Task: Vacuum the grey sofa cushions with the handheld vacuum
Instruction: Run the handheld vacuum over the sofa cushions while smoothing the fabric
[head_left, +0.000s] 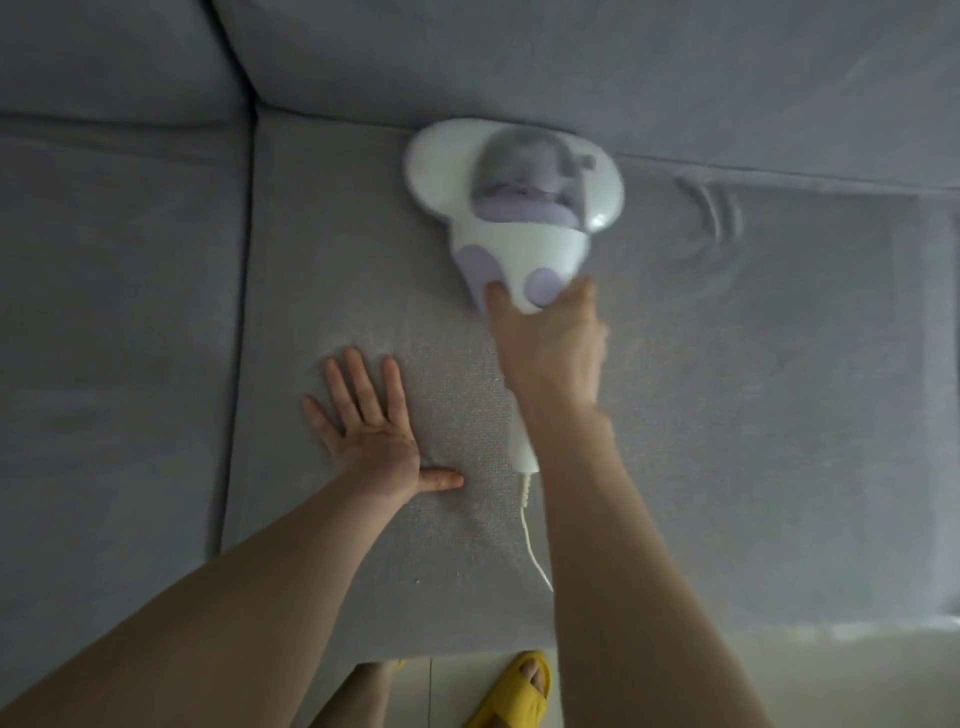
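The white and lilac handheld vacuum (511, 208) lies head-down on the grey seat cushion (727, 415), its wide head close to the seam below the back cushion (571, 67). My right hand (550, 348) grips its handle, thumb on the body. A white cord (530, 535) trails from the handle's end toward the sofa's front edge. My left hand (371, 421) rests flat on the same cushion, fingers spread, to the left of the handle. The vacuum looks blurred.
A second grey seat cushion (114, 364) lies to the left across a seam. Fabric wrinkles (717, 213) show right of the vacuum head. Below the sofa's front edge are pale floor tiles and my foot in a yellow slipper (519, 691).
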